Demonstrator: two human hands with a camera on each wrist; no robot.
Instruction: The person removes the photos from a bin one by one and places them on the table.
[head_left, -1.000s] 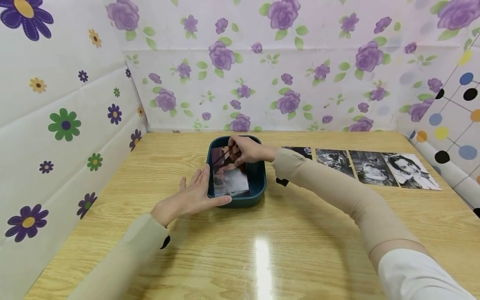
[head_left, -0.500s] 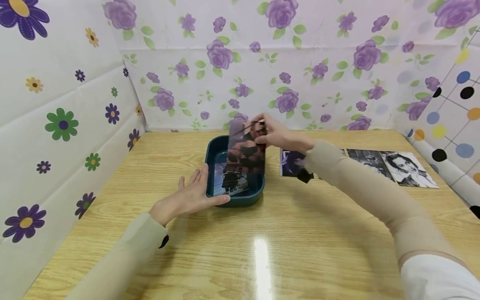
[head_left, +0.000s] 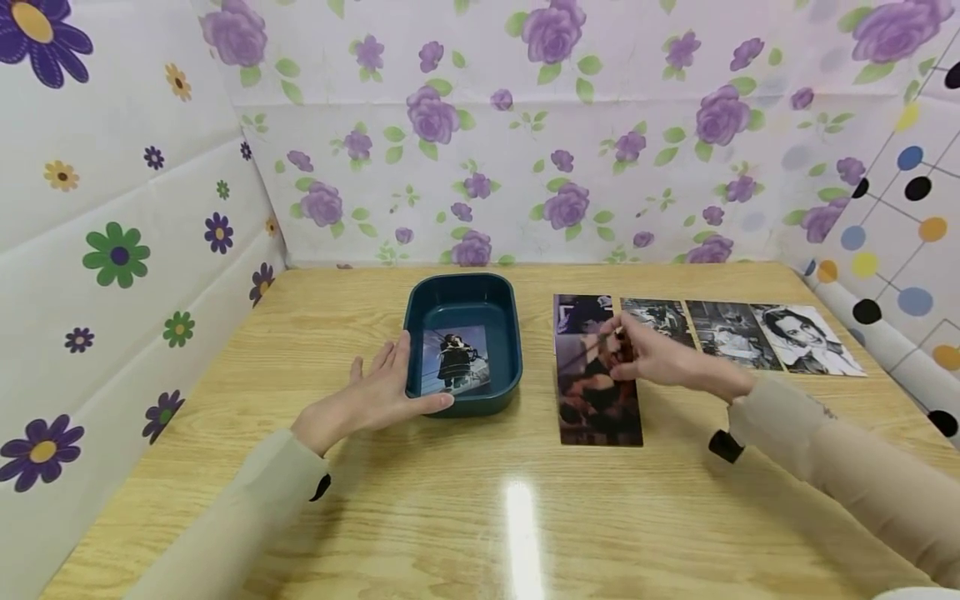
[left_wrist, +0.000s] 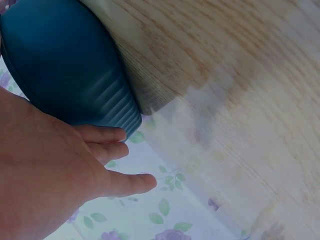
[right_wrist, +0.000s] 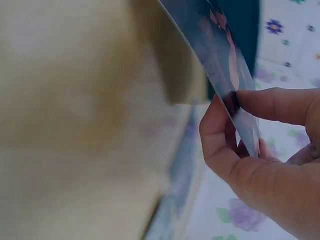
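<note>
My right hand (head_left: 656, 357) pinches a dark reddish photo card (head_left: 597, 404) by its right side, thumb on the picture face, as the right wrist view also shows. The card overlaps the lower part of a purple-black photo (head_left: 581, 313) lying on the table. My left hand (head_left: 371, 392) rests against the left front corner of a dark teal plastic bin (head_left: 504, 400), fingers along its side and thumb at the front rim. Inside the bin lies another photo (head_left: 454, 358) with a dark-clothed figure. In the left wrist view the left fingers (left_wrist: 107, 135) are straight beside the bin wall.
To the right, a row of black-and-white photos lies on the wooden table (head_left: 420, 500): a crowded scene (head_left: 660, 319), a darker one (head_left: 731, 333) and a portrait (head_left: 806, 337). Flower-patterned sheets (head_left: 525, 167) stand behind and to the left, a dotted one at right.
My right hand has lifted the reddish photo card out of the bin and carried it right, over the table, uncovering the photo in the bin. My left hand stays at the bin.
</note>
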